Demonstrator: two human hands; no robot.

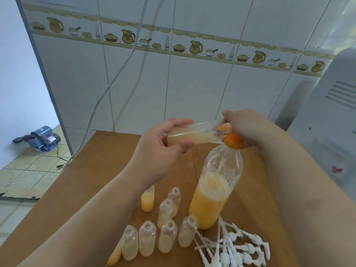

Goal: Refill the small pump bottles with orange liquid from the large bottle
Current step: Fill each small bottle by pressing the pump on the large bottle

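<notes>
While both hands work above the table (100, 170):
Left hand (159, 143): grasps small bottle (190, 134), held sideways.
Right hand (242, 128): grips funnel (232, 140) on big bottle (213, 191) below.

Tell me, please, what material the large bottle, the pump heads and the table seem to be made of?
Large bottle: probably thin clear plastic; the orange liquid shows through and the upper wall looks slightly crumpled.
Pump heads: most likely white opaque plastic, smooth, with thin dip tubes.
Table: seemingly wood or brown laminated board with a matte finish; a seam runs along it, and grain is too faint to confirm.
</notes>
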